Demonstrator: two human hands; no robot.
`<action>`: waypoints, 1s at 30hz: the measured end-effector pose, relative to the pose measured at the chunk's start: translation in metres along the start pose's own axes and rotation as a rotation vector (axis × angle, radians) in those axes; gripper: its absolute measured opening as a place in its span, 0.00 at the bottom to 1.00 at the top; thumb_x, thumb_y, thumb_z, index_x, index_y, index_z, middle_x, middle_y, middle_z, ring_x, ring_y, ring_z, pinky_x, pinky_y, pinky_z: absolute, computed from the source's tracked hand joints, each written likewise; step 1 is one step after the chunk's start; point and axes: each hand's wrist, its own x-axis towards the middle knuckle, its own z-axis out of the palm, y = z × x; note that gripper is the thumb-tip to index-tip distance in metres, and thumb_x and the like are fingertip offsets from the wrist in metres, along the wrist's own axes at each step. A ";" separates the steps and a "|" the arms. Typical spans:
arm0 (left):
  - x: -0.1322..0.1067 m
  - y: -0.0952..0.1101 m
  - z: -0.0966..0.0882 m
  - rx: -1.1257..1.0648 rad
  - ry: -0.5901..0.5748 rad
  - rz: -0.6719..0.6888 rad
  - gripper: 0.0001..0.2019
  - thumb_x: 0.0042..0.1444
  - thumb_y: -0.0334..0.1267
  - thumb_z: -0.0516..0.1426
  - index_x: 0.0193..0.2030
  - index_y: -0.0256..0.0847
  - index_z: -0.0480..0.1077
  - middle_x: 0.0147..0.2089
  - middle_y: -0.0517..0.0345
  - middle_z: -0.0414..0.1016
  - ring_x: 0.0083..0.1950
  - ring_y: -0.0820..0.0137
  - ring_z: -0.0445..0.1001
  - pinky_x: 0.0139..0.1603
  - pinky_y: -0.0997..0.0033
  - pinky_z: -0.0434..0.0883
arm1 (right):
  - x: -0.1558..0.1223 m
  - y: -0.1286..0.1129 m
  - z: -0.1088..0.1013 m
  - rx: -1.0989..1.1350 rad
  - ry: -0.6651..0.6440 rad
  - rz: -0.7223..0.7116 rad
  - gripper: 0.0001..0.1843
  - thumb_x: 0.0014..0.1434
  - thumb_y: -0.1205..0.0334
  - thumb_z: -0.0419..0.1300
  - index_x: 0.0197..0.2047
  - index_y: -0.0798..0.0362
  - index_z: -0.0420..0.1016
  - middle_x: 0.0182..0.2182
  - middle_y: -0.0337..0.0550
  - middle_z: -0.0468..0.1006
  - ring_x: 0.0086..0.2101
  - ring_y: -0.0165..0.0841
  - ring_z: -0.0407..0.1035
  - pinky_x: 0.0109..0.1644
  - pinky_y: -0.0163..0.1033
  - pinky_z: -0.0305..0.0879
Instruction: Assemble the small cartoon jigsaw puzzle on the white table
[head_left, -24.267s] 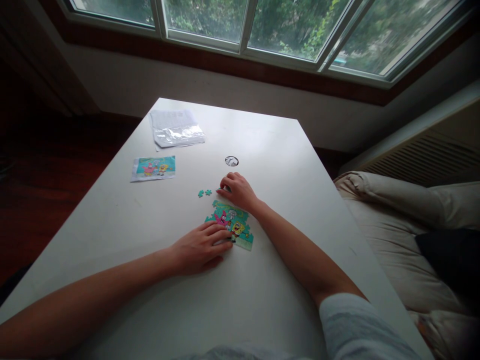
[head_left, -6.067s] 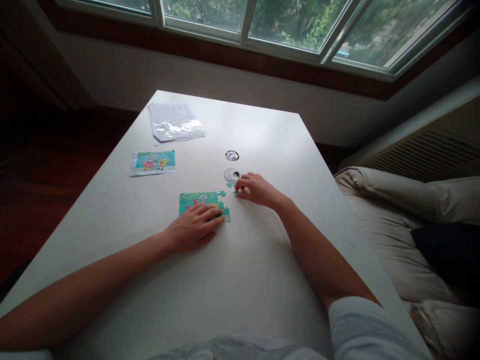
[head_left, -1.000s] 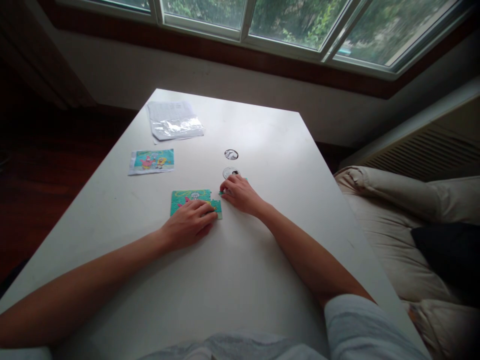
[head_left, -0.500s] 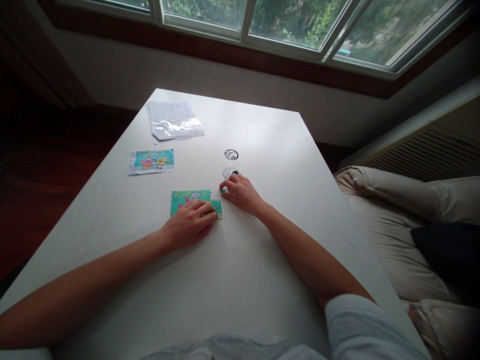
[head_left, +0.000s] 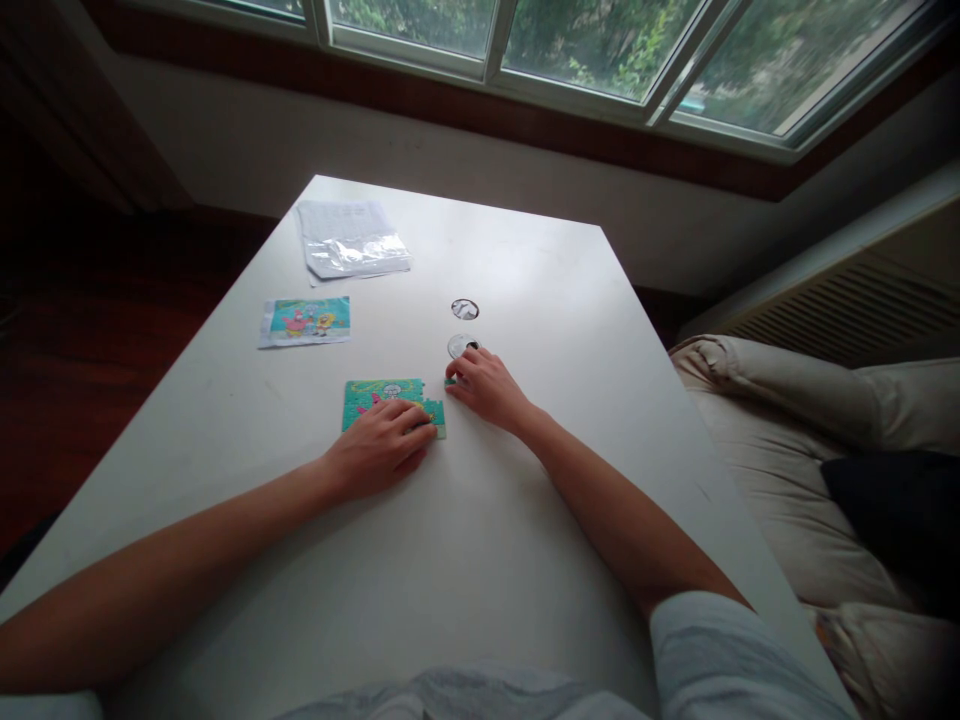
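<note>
A mostly assembled jigsaw puzzle [head_left: 367,395], green with cartoon figures, lies on the white table. Its upper right corner has a gap. My left hand [head_left: 386,435] rests across the puzzle's lower part with its fingers laid over it, hiding some of the picture. To the right of the gap, my right hand [head_left: 484,385] pinches a small green puzzle piece [head_left: 449,381] close to the tabletop, apart from the puzzle. The fingers cover most of that piece. Just beyond them is a round grey disc [head_left: 459,344] set in the table, partly hidden by the hand.
A printed picture card [head_left: 309,320] with the same cartoon figures lies at the left. Behind it are papers in a clear plastic sleeve [head_left: 356,245]. Another round inset [head_left: 465,309] shows in the white table [head_left: 540,290]. A beige sofa [head_left: 757,450] borders the right side.
My right hand has shifted slightly to the right with the puzzle piece, widening the space from the puzzle a little. My left hand stays on the puzzle.
</note>
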 end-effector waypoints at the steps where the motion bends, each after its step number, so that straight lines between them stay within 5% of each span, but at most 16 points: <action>1: 0.000 0.000 0.000 0.001 0.000 -0.001 0.11 0.67 0.34 0.52 0.52 0.41 0.71 0.53 0.48 0.74 0.58 0.58 0.69 0.60 0.54 0.69 | 0.000 -0.001 0.000 0.008 0.006 0.003 0.07 0.63 0.61 0.65 0.44 0.51 0.75 0.43 0.47 0.74 0.45 0.40 0.64 0.49 0.42 0.57; 9: 0.000 0.000 -0.001 0.020 -0.023 -0.002 0.11 0.68 0.35 0.51 0.53 0.42 0.71 0.54 0.48 0.73 0.58 0.57 0.69 0.61 0.53 0.69 | -0.001 -0.007 0.003 0.337 0.012 -0.008 0.02 0.61 0.65 0.61 0.38 0.52 0.71 0.30 0.37 0.73 0.31 0.30 0.64 0.38 0.35 0.56; 20: 0.000 0.000 -0.001 0.017 -0.022 -0.005 0.11 0.68 0.35 0.51 0.53 0.42 0.71 0.54 0.47 0.73 0.57 0.57 0.69 0.61 0.53 0.68 | -0.002 -0.015 0.012 0.682 0.025 0.091 0.11 0.60 0.63 0.60 0.46 0.51 0.77 0.37 0.38 0.80 0.34 0.29 0.70 0.42 0.34 0.65; 30: 0.000 0.000 -0.001 0.028 -0.032 -0.005 0.11 0.68 0.35 0.51 0.53 0.41 0.71 0.54 0.47 0.73 0.58 0.57 0.68 0.61 0.53 0.68 | 0.000 -0.027 0.015 0.624 0.090 0.091 0.05 0.57 0.69 0.61 0.37 0.53 0.78 0.31 0.37 0.78 0.31 0.27 0.66 0.39 0.33 0.62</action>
